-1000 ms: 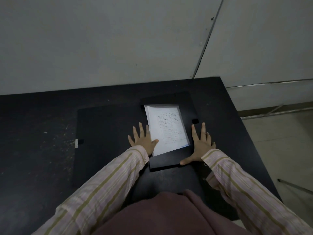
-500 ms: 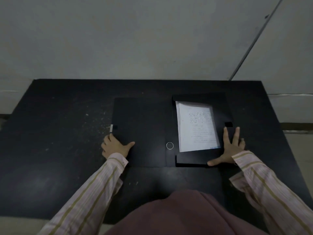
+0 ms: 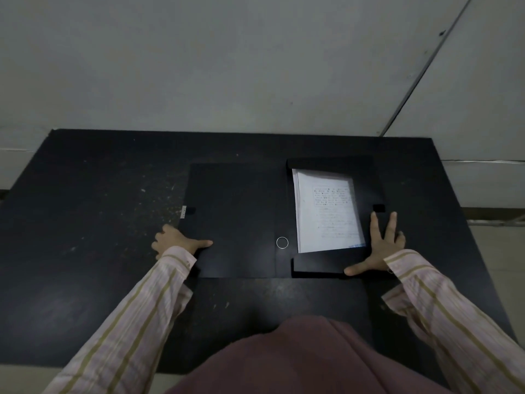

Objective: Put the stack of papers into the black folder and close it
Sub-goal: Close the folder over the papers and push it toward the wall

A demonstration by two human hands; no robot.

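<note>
Papers point(image 3: 326, 211) sit inside the tray half of the black folder point(image 3: 235, 220), which lies open and flat on the black table point(image 3: 85, 211). Stack is w/in the tray's raised walls, top sheet printed side up, its edges fanned a bit along the side nearest the spine. So the loading part looks done; what's left is closing.

Relative to the papers: the cover flap lies across the spine, flat, w/ a small tab and pale label at its far outer edge. A small ring point(image 3: 282, 242) shows on the spine strip just beside the stack's near corner.

Left hand point(image 3: 177, 241) is at the cover's outer near edge, fingers curled at or under that edge, thumb lying on top of the cover; can't tell if the edge is pinched yet. Right hand point(image 3: 382, 245) is on the opposite side of the papers, spread wide and flat on the tray's outer wall, thumb along the near wall, holding nothing, just pinning the tray.

To do this step well, judging from the layout: keep the right hand pressing so the tray doesn't slide, lift the cover by its outer edge and swing it over the spine in one arc. Right hand should clear before the cover lands. Fanned sheets may need a nudge inward first, else an edge could catch under the cover. Then line up the two tabs and press.
</note>
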